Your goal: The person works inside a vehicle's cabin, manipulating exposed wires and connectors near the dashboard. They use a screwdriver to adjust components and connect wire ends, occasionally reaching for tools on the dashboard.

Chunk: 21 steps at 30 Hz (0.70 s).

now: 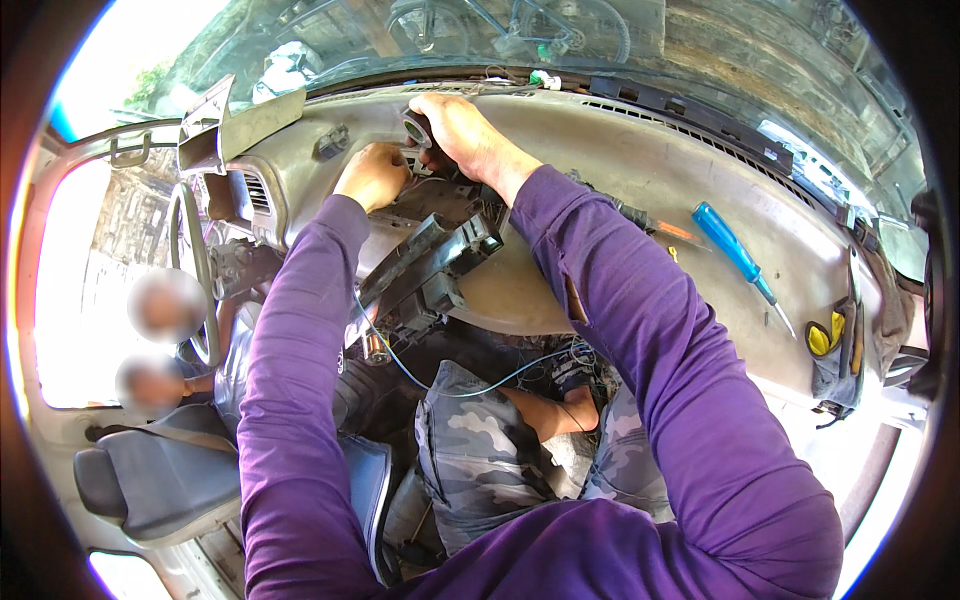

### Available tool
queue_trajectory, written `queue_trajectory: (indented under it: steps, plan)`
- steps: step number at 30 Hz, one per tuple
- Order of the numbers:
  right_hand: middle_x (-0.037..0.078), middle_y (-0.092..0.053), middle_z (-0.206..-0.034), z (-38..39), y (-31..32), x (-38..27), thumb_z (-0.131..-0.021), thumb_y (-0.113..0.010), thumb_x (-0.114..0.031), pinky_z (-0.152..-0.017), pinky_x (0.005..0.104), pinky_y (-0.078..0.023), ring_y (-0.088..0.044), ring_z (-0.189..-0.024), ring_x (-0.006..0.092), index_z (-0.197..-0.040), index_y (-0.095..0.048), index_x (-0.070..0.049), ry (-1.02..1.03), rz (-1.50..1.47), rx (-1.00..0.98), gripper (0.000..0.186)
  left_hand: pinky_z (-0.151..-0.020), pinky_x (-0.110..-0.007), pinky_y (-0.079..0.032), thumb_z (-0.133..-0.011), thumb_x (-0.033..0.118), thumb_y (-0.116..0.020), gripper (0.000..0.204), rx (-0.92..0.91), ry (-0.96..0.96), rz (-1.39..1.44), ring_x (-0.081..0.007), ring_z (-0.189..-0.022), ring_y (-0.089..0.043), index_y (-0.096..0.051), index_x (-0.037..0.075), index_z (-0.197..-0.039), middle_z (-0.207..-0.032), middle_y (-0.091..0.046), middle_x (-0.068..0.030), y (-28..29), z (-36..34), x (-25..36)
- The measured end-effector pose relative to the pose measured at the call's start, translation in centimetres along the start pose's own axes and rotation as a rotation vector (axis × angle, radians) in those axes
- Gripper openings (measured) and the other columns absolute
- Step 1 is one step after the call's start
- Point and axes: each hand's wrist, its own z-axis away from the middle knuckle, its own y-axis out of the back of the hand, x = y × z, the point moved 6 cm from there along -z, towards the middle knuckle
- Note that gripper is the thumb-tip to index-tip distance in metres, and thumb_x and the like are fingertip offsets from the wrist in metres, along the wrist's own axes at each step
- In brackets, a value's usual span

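My right hand (455, 130) is closed around a black ring-shaped thing (416, 129) that looks like a roll of tape, above the middle of the dashboard (520, 285). Just left of it and a little nearer, my left hand (375, 177) has its fingers curled tight. What they pinch is too small and hidden to make out. Both hands are over the opening in the dashboard's centre, where dark parts and wires show. A black plastic frame (430, 265) sits tilted in front of the opening, below my hands.
A blue-handled screwdriver (733, 245) lies on the dashboard at the right. Beyond it hangs a dark pouch (838, 365) with yellow inside. The steering wheel (207, 280) and a grey seat (165, 480) are at left. A thin blue wire (500, 384) loops over my knees. Two people appear at the left.
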Motion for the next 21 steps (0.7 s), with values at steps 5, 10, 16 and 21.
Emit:
queue_trajectory:
  steps: [5, 10, 16, 21]
  plan:
    - [0.008, -0.069, -0.088, -0.1, -0.4, -0.3, -0.101, -0.048, -0.030, -0.055, 0.0337, -0.052, -0.062, -0.057, 0.0158, -0.102, -0.061, -0.005, 0.132, 0.109, -0.013, 0.029, -0.093, -0.046, -0.052, -0.084, 0.022, -0.063, 0.027, -0.077, -0.174, -0.179, -0.0398, -0.106, -0.068, -0.076, 0.002, -0.096, -0.107, -0.071, -0.0256, -1.0, -0.4, -0.7]
    - [0.008, -0.069, -0.087, -0.4, 0.3, 0.4, -0.101, -0.049, -0.032, -0.053, 0.0321, -0.051, -0.061, -0.059, 0.0147, -0.102, -0.061, -0.006, 0.043, 0.091, -0.047, 0.029, -0.094, -0.045, -0.053, -0.085, 0.019, -0.059, 0.027, -0.226, -0.273, -0.459, -0.0397, -0.108, -0.067, -0.076, 0.002, -0.097, -0.109, -0.071, -0.0248, -1.6, 0.3, 2.0]
    - [0.007, -0.068, -0.085, -0.2, -0.1, 0.6, -0.101, -0.049, -0.033, -0.054, 0.0321, -0.051, -0.060, -0.059, 0.0144, -0.100, -0.062, -0.007, -0.208, -0.080, -0.034, 0.030, -0.097, -0.047, -0.052, -0.086, 0.021, -0.057, 0.030, -0.103, -0.099, -0.186, -0.0394, -0.111, -0.067, -0.074, 0.003, -0.103, -0.110, -0.070, -0.0251, -1.6, 1.8, 0.8]
    - [0.007, -0.067, -0.084, -0.2, -0.9, 0.6, -0.101, -0.047, -0.032, -0.055, 0.0327, -0.052, -0.061, -0.060, 0.0162, -0.098, -0.064, -0.006, -0.169, -0.021, -0.098, 0.031, -0.094, -0.044, -0.052, -0.085, 0.022, -0.059, 0.033, -0.101, -0.200, -0.095, -0.0401, -0.105, -0.068, -0.074, 0.002, -0.107, -0.105, -0.072, -0.0252, -1.8, 0.6, -1.2]
